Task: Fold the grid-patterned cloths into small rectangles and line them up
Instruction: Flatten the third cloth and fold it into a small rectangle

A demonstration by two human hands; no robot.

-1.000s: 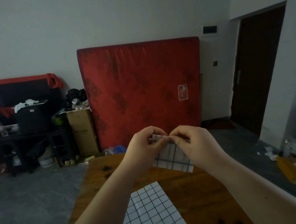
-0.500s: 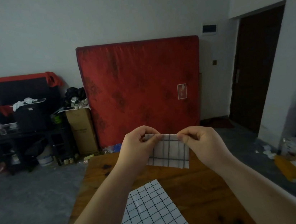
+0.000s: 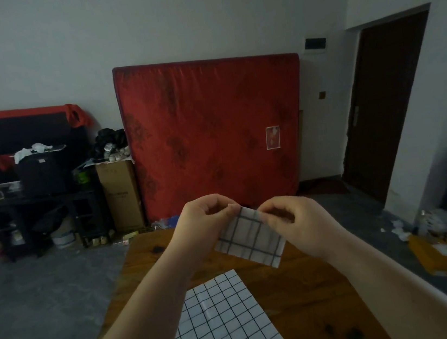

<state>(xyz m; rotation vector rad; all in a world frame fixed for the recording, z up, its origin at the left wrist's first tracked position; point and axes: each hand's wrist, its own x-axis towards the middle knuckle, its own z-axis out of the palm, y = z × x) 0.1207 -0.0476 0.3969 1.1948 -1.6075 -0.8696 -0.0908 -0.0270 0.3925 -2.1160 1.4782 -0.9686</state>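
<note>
Nearest us a flat cloth (image 3: 222, 320) lies spread on the table (image 3: 303, 287), grid side up. Just beyond it we hold a folded cloth (image 3: 250, 239) in the air, clear of the wood. Our left hand (image 3: 206, 222) pinches its upper left corner between thumb and curled fingers; our right hand (image 3: 297, 222) pinches the upper right corner likewise, and the rest hangs down. Farther off a red mattress (image 3: 211, 131) leans on the wall, a box (image 3: 119, 194) at its left, a dark door (image 3: 384, 102) at its right.
</note>
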